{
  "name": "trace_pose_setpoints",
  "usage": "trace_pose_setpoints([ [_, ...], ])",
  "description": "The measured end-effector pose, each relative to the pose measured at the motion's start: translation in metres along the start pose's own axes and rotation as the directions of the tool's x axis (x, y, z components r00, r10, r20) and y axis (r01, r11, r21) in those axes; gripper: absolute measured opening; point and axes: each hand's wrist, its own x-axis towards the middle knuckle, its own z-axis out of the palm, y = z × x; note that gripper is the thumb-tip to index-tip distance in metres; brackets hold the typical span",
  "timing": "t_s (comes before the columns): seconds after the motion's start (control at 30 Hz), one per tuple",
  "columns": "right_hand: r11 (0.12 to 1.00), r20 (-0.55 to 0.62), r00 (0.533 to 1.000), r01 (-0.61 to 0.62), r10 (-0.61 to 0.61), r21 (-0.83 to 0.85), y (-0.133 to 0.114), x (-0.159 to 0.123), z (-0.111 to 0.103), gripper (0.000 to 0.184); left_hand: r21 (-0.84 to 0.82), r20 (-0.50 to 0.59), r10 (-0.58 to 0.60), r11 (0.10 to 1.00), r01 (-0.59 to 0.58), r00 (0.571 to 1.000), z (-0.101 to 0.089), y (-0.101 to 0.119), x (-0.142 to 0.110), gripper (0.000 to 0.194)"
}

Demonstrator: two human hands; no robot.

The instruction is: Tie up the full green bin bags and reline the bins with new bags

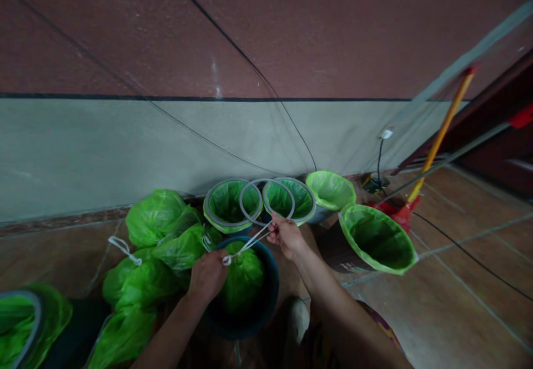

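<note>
A green trash bag [244, 280] sits inside a dark blue bin [272, 297], gathered at its top. My left hand [209, 273] is closed at the gathered neck, beside a knot in the white drawstring [252, 241]. Stretched up to the right, the drawstring runs to my right hand [285, 234], whose fingers pinch its loop. Just beyond the right fingertips, a loose grey ring [245, 213] lies across the rims of two bins lined in green, one a left bin [227, 227] and one a right bin [306, 219].
Tied green bags [156, 219] are piled at left, near another lined bin [37, 324]. To the right stand a light-lined bin [331, 188] and a dark lined bin [377, 241]. A red dustpan [397, 213] with a yellow handle [441, 130] leans behind them. Black cables [470, 252] cross floor and wall.
</note>
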Motion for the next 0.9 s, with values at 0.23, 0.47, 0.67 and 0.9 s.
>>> trace_pose_setpoints([
  [0.23,0.762,0.312,0.834,0.546,-0.456,-0.347,-0.012,-0.011,0.003,0.012,-0.042,0.005,0.056,0.998,-0.056,0.998,0.004,-0.001,0.002,0.03],
  [0.47,0.495,0.077,0.748,0.509,-0.659,-0.704,-0.007,-0.007,-0.003,0.013,-0.026,0.017,0.009,1.0,-0.009,1.0,0.002,0.002,0.0,0.032],
  [0.67,0.966,-0.196,0.963,0.141,-0.185,-0.218,-0.01,0.005,-0.003,0.02,-0.102,0.065,-0.021,0.994,0.027,0.998,0.001,-0.003,0.004,0.032],
  [0.9,0.613,0.123,0.982,0.187,-0.146,-0.768,0.036,0.009,-0.001,0.037,-0.071,0.111,-0.061,0.995,0.069,0.992,0.004,-0.002,0.007,0.03],
])
